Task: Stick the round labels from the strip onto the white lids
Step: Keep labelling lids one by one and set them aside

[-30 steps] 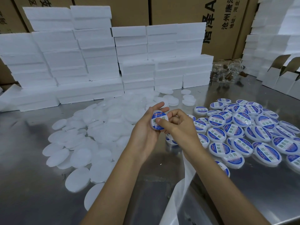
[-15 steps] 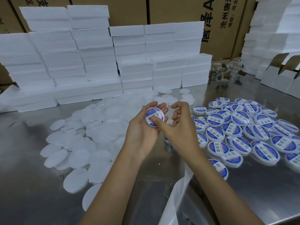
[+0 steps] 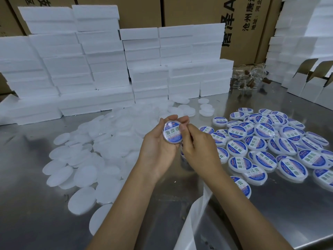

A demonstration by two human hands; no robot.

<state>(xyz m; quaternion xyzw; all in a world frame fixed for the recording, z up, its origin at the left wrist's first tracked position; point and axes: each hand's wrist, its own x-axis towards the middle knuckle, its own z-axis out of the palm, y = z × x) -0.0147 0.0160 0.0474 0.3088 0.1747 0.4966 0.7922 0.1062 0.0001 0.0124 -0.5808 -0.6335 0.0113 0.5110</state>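
My left hand [image 3: 158,145] cups the lid [image 3: 172,133], now turned face-up toward me; right hand's [image 3: 198,147] thumb [image 3: 183,127] has slid to the label's [image 3: 173,132] edge, pressing. Label looks seated; lid seems ready for the labelled pile [image 3: 270,141].

I see a brushed steel table [image 3: 270,213], semi-glossy with soft reflections. Blank lids [image 3: 86,174] look like matt white plastic. Labels [image 3: 237,149] are glossy printed film. Backing strip [image 3: 191,222] is translucent and smooth. Foam blocks [image 3: 108,73] are grainy matt white. Cartons [image 3: 189,9] are matt brown cardboard.
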